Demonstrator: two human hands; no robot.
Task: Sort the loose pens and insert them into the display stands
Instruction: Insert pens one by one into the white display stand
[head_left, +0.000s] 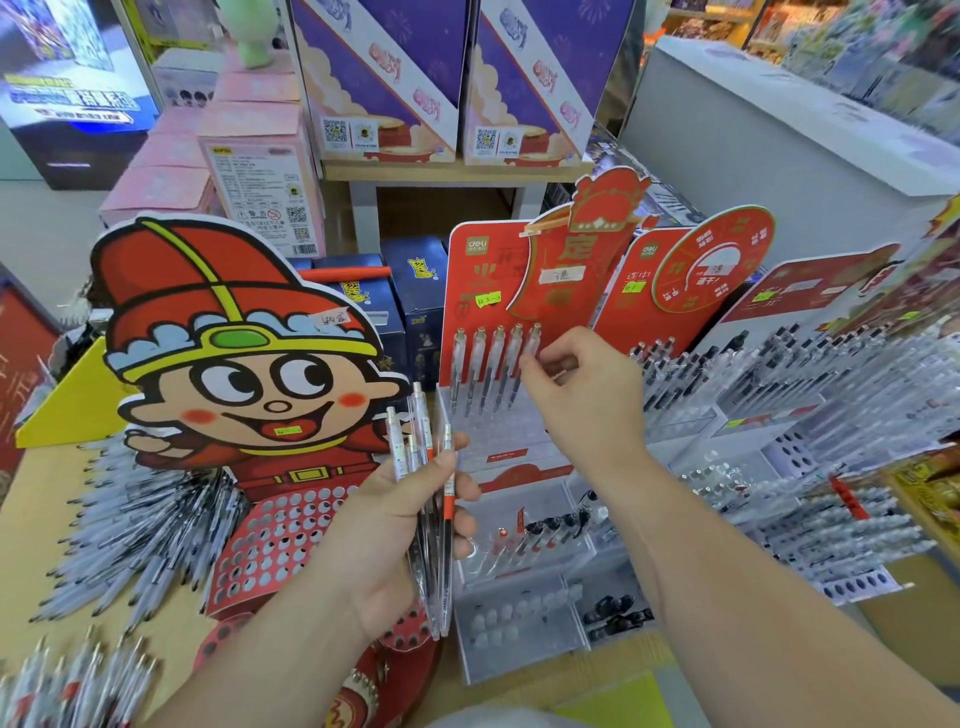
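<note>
Left of the clear plastic pen (535, 335) our right hand (587, 395) pinches, four matching pens (479, 358) fill the red-backed display stand (467, 270); our left hand (384, 525) grips several loose clear pens (422, 431), and we judge many remain.

You have a single view, worn on your head, facing forward and down, close over the tabletop (26, 525). Your left hand (395, 525) and right hand (587, 400) sit mid-frame, arms from 6 o'clock. The red stand (467, 291) is near at 12 o'clock, shelves (857, 41) far off at 1 o'clock.
</note>
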